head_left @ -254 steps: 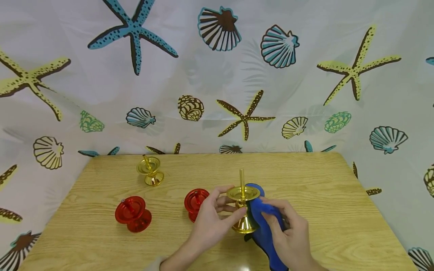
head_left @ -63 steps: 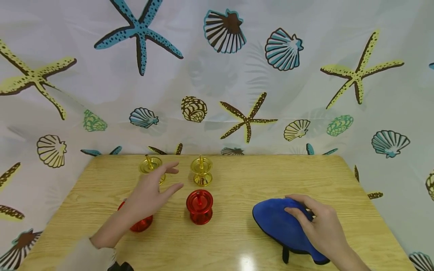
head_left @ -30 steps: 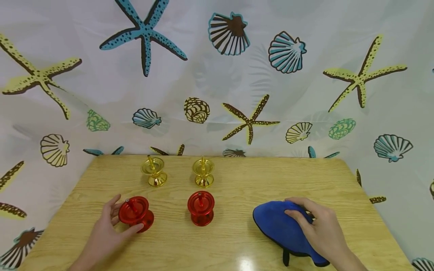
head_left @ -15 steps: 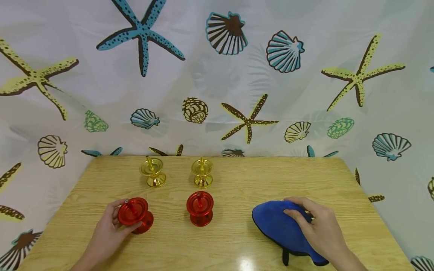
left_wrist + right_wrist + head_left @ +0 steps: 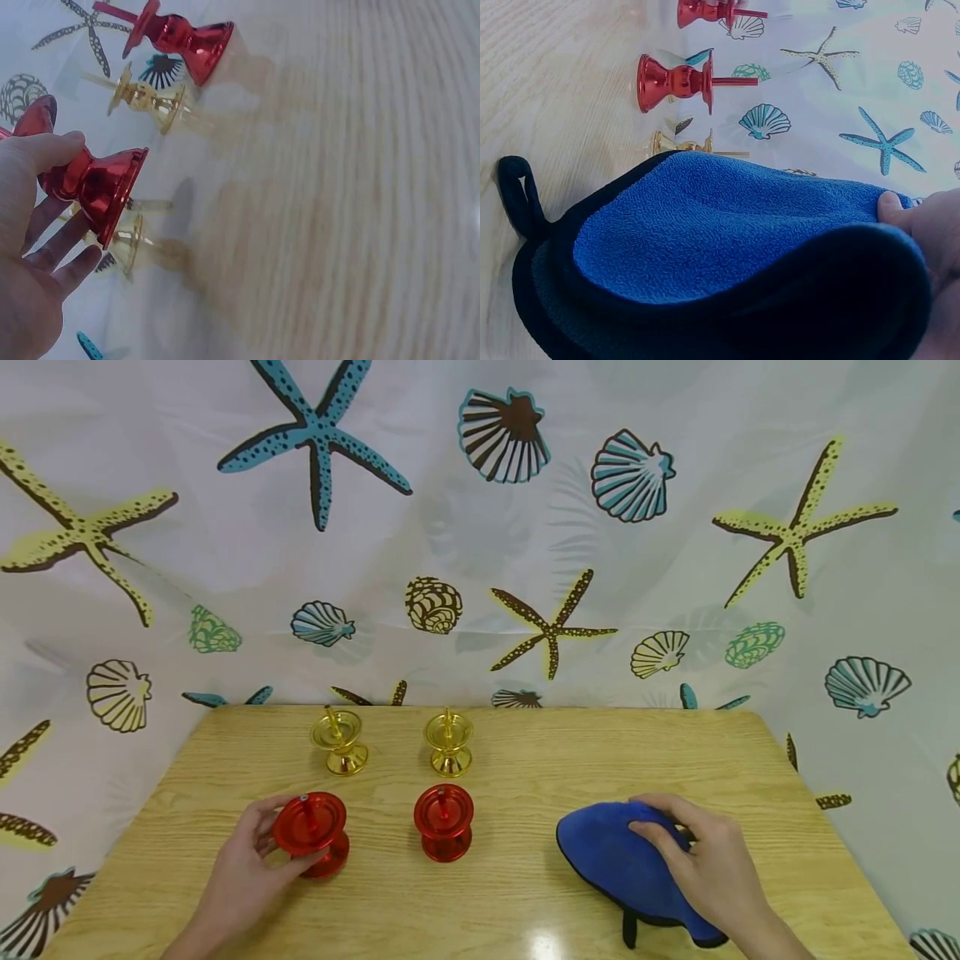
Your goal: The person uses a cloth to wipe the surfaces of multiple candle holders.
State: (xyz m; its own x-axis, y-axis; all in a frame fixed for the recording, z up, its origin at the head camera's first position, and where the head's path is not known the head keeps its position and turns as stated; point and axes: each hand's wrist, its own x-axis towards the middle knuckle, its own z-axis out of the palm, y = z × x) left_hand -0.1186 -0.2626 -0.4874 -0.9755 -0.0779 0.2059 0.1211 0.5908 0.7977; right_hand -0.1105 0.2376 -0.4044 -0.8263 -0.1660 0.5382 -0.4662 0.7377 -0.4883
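Here, left hand (image 5: 246, 872) curled round red stand (image 5: 317, 825), right hand (image 5: 711, 858) pinched onto blue cloth (image 5: 609, 853).

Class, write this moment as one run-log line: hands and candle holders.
left hand: holds red candle holder | right hand: holds blue cloth | other red holder: upright on table | two gold holders: upright, farther back

Pale printed cloth (image 5: 480, 547) fills the upper frame on my head feed. I log a blue starfish (image 5: 320, 435) upper left of centre, a yellow starfish (image 5: 792, 535) upper right, a teal striped shell (image 5: 867, 687) toward the right edge. Below, I note a light wood-grain table (image 5: 600, 752), rounded far corners, bright glare (image 5: 545, 943) bottom edge, right of centre.
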